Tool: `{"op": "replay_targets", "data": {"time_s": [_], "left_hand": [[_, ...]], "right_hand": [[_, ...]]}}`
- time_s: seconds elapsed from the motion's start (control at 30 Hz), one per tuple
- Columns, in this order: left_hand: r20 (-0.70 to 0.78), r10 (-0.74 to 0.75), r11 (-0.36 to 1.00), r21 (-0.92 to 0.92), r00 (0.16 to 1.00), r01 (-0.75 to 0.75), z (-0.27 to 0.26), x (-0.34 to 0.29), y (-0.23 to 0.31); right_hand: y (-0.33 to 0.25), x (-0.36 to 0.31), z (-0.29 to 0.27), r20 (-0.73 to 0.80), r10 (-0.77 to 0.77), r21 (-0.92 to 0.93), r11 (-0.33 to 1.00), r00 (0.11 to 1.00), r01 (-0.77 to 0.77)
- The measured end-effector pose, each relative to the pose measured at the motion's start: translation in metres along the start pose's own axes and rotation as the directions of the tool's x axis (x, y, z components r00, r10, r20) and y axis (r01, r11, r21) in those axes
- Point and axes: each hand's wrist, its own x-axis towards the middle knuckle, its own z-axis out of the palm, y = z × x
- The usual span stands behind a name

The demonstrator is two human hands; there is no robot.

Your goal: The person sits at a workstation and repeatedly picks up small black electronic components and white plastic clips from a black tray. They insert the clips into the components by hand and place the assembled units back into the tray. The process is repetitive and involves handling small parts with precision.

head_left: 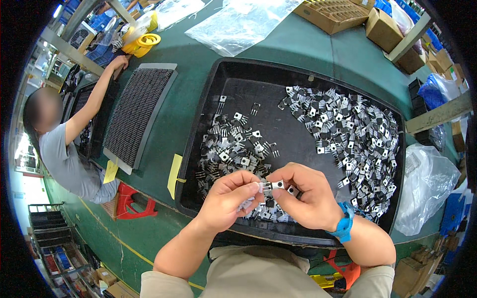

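Observation:
Over the near side of a black tray (298, 78), my two hands meet. My right hand (313, 201), with a blue band on its wrist, pinches a transistor (278, 185) by its flat body, which has a round hole. The transistor's metal legs point left to my left hand (231, 198), whose thumb and fingertips close on a small whitish piece at the leg ends. What that piece is I cannot make out. More pale bits show under the left fingers. Loose transistors lie in a left pile (223, 154) partly below my hands, and in a larger right pile (343, 129).
Left of the tray stands a rack (139, 99) packed with dark parts in rows. A co-worker (74, 149) sits beyond it, one arm stretched forward. Yellow tape rolls (144, 43), clear plastic bags (238, 25) and cardboard boxes (382, 27) lie farther back. Another plastic bag (427, 184) is at right.

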Motion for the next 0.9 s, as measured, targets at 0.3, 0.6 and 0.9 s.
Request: {"op": "replay_targets", "data": {"time_s": [0.3, 0.6, 0.9], "left_hand": [[-0.007, -0.011, 0.999, 0.049, 1.0, 0.011, 0.001, -0.002, 0.002], [-0.038, -0.002, 0.993, 0.118, 0.999, 0.007, -0.001, 0.0, 0.002], [-0.042, -0.003, 0.988, 0.155, 0.999, 0.009, -0.001, 0.0, 0.002]], "right_hand": [[0.0, 0.001, 0.004, -0.011, -0.022, -0.005, 1.0, 1.0, 0.022], [0.003, 0.0, 0.003, 0.035, 0.046, 0.042, 0.998, 0.998, -0.047], [0.013, 0.0, 0.009, 0.122, 0.123, 0.199, 0.969, 0.985, -0.146]]}}
